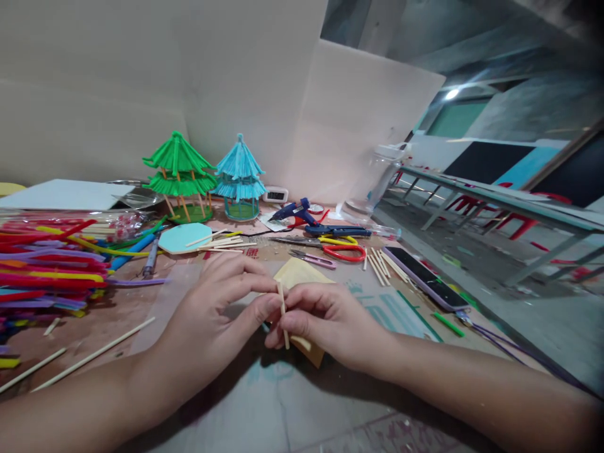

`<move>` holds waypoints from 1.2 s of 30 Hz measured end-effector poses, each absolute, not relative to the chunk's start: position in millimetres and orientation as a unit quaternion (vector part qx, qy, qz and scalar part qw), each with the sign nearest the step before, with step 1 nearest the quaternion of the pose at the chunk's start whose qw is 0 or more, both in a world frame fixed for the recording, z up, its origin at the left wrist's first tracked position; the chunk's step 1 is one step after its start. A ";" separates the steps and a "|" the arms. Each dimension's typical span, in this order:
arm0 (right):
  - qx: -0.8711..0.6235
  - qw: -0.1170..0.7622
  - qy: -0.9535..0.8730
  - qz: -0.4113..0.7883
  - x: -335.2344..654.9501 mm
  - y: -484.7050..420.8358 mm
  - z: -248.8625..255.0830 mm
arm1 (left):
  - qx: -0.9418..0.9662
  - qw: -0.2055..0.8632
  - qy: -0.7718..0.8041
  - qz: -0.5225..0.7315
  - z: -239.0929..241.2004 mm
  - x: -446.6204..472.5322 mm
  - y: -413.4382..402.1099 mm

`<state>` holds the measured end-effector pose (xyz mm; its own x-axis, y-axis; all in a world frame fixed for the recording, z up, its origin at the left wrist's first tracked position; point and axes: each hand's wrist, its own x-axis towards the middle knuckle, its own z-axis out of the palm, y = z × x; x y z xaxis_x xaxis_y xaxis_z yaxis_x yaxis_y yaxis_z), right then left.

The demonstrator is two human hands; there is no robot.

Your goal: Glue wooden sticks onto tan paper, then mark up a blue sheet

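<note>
At your far left, a bundle of pipe cleaners (51,270) is lying in a heap, with a white board (66,195) resting behind it. Nearer you, a long stick (94,353) is lying beside your left forearm. Further back, a green pagoda (179,160) is standing upright, and a blue octagon (184,239) is lying in front of it.

Your left hand (231,296) is bending inward, its thumb and forefinger closing narrowly at the upper part of a short stick (283,306). A blue pagoda (240,167) is standing beyond, just beside the green one, and a clock (276,194) is sitting to its right.

The short stick is standing nearly upright between your hands, above a yellowish sheet (302,272) that your fingers are partly hiding. Behind it, a glue gun (297,211) and scissors (309,241) are lying on the table.

Your right hand (325,314) is pinching the same stick lower down, thumb and fingers curling tight; you are hiding some fingertips, so I cannot tell their exact grip. To its right, loose sticks (377,267) are lying near a phone (419,277), and a clear jar (377,176) is standing behind.
</note>
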<state>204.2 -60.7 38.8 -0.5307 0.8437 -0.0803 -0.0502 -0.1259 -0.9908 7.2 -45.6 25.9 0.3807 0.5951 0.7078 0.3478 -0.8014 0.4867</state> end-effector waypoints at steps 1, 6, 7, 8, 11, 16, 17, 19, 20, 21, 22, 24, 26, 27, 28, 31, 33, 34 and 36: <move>-0.347 0.336 -0.569 0.666 204.5 -60.4 38.3 | 0.820 0.135 0.288 0.476 25.5 7.4 -45.8; -0.337 0.335 -0.580 0.662 204.3 -59.4 34.7 | 0.816 0.144 0.302 0.471 25.6 8.2 -45.4; -0.335 0.336 -0.583 0.660 204.1 -59.5 34.3 | 0.816 0.143 0.305 0.469 26.0 8.3 -45.7; -0.334 0.336 -0.586 0.658 204.0 -59.4 34.1 | 0.816 0.141 0.306 0.469 26.3 8.4 -46.0; -0.338 0.345 -0.585 0.651 205.9 -56.0 34.1 | 0.820 0.142 0.304 0.463 26.8 8.2 -45.2; -0.322 0.420 -0.550 0.646 216.0 -38.6 31.3 | 0.836 0.139 0.334 0.413 16.2 5.9 -30.5; -0.314 0.431 -0.531 0.659 217.8 -35.2 30.2 | 0.840 0.147 0.342 0.395 12.5 5.3 -26.8; -0.303 0.440 -0.499 0.682 219.9 -30.6 28.1 | 0.846 0.170 0.350 0.363 5.7 4.0 -21.3; -0.301 0.442 -0.493 0.687 220.2 -29.5 27.2 | 0.849 0.178 0.351 0.353 3.2 3.5 -19.8; -0.298 0.444 -0.490 0.689 220.2 -29.1 26.6 | 0.852 0.182 0.349 0.346 1.4 3.2 -19.2; -0.297 0.445 -0.488 0.690 219.8 -29.2 26.3 | 0.854 0.182 0.347 0.341 0.4 3.0 -19.1; -0.296 0.444 -0.486 0.692 218.8 -30.2 26.0 | 0.859 0.182 0.341 0.336 0.2 3.3 -20.1; -0.297 0.441 -0.488 0.692 217.8 -31.3 26.0 | 0.860 0.185 0.339 0.332 1.4 4.3 -21.1; -0.299 0.440 -0.491 0.690 217.4 -31.5 26.0 | 0.859 0.185 0.342 0.332 2.1 4.8 -21.4; -0.302 0.440 -0.495 0.686 217.1 -31.6 26.0 | 0.858 0.184 0.345 0.334 2.8 5.2 -21.6; -0.319 0.436 -0.529 0.655 217.0 -30.6 26.2 | 0.857 0.186 0.344 0.336 4.1 6.0 -21.9; -0.337 0.426 -0.563 0.623 218.0 -29.2 26.9 | 0.860 0.181 0.341 0.335 3.9 6.2 -22.3; -0.348 0.421 -0.579 0.606 218.8 -28.4 27.3 | 0.861 0.173 0.341 0.336 3.3 6.2 -22.5; -0.368 0.415 -0.603 0.574 220.8 -27.0 28.2 | 0.862 0.148 0.348 0.337 1.7 6.5 -22.8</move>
